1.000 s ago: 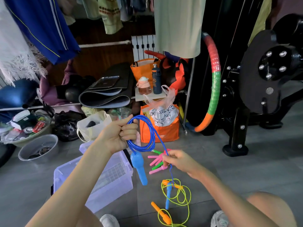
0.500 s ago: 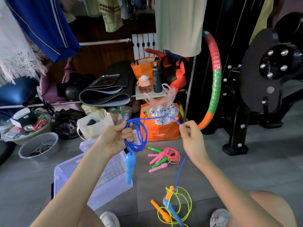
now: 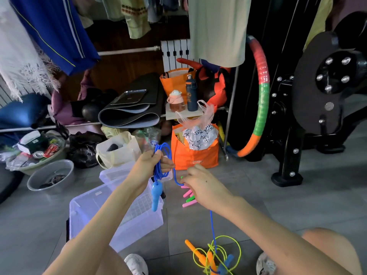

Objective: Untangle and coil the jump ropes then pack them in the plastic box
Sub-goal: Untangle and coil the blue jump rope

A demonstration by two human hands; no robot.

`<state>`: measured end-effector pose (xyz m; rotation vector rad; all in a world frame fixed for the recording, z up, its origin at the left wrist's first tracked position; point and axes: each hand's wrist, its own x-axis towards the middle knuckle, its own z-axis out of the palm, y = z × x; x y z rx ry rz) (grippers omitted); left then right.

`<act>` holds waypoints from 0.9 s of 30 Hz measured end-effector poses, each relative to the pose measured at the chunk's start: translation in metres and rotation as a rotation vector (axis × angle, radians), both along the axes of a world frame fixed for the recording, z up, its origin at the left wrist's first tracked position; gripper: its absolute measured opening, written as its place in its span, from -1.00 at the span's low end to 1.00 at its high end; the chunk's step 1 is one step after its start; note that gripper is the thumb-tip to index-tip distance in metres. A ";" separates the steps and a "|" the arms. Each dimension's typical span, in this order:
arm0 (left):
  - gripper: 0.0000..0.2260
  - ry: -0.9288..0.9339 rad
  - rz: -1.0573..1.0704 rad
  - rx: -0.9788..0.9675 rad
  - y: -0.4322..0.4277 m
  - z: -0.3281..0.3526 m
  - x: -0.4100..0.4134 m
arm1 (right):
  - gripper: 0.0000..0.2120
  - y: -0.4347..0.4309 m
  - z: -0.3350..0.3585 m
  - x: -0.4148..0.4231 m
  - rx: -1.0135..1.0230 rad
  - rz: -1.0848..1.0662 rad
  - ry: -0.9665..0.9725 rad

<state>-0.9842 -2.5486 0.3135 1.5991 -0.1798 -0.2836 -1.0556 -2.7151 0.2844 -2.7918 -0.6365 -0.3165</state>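
Note:
My left hand (image 3: 150,165) grips a bundle of loops of the blue jump rope (image 3: 161,161), with one blue handle (image 3: 155,195) hanging below it. My right hand (image 3: 202,185) pinches the free length of the same rope just right of the loops. The rope runs down from that hand to the floor, where its other blue handle (image 3: 225,262) lies on the yellow rope with orange handles (image 3: 218,253). Pink and green handles (image 3: 188,197) lie on the floor, partly hidden behind my right hand. The clear plastic box (image 3: 87,213) stands open under my left forearm.
An orange bag (image 3: 195,155) stands just beyond my hands. A grey basin (image 3: 51,175) and a bowl of clutter (image 3: 33,151) sit at the left. A striped hoop (image 3: 260,96) and a black exercise machine (image 3: 327,86) fill the right side. Clothes hang overhead.
My right hand has come down and left from beside the orange bag toward the loops, laying another turn of blue rope. The left hand keeps its hold on the loops.

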 end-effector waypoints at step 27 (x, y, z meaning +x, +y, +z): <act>-0.73 0.287 -0.185 -0.343 -0.015 0.029 -0.016 | -0.81 -0.040 -0.054 0.000 1.018 -0.479 0.287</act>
